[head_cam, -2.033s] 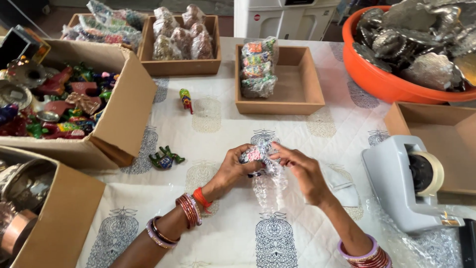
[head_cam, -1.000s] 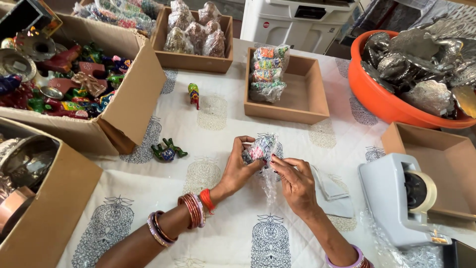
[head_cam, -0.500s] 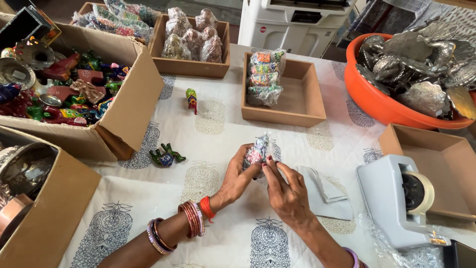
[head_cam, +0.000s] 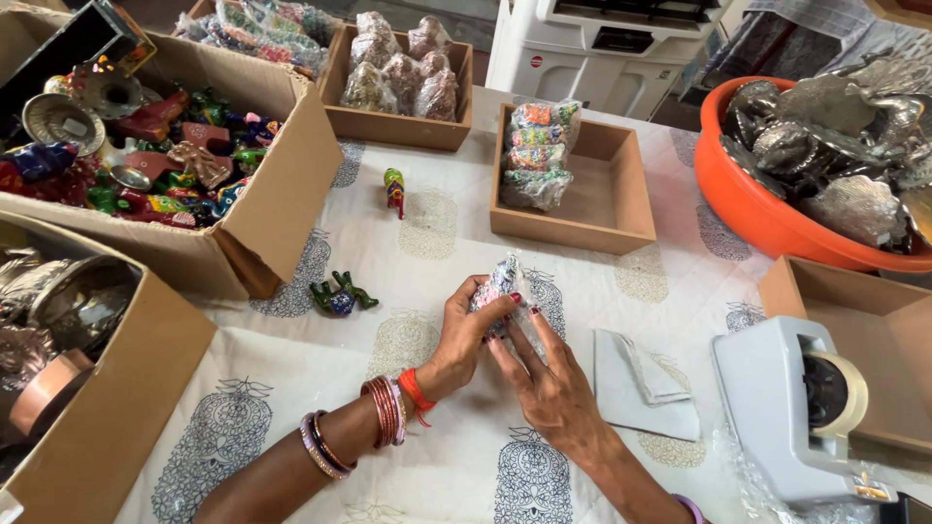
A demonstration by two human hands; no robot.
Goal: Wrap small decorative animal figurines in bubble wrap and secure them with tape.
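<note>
Since the earlier frames the wrapped bundle (head_cam: pixel 502 291) has been turned up on end between the hands, and the right hand has slid flat along its side, where before both hands pinched it from either end.

At the far left, an open cardboard box (head_cam: pixel 107 427) holds metal bowls and a copper-coloured pot, cut off by the frame edge. Behind it a larger cardboard box (head_cam: pixel 282 209) is full of painted figurines and small metal dishes. Just beside that box a green and blue toy animal (head_cam: pixel 340 294) lies on the bench (head_cam: pixel 427 233), and a small painted figurine (head_cam: pixel 394 190) stands further back. A shallow tray (head_cam: pixel 393 129) holds bubble-wrapped pieces. A second tray (head_cam: pixel 602 218) holds a stack of wrapped bundles at its left side.

The left hand (head_cam: pixel 466 335) is curled closed around the wrapped bundle, thumb in front. The right hand (head_cam: pixel 544 378) lies nearly flat, fingers stretched out and pressed against the bundle's lower side. What is inside the wrap cannot be made out.

To the right lie folded paper sheets (head_cam: pixel 646 388), then a grey tape dispenser (head_cam: pixel 796 408), an empty box (head_cam: pixel 874 330), and an orange tub (head_cam: pixel 757 209) of silver-coloured metal pieces, partly out of frame.
</note>
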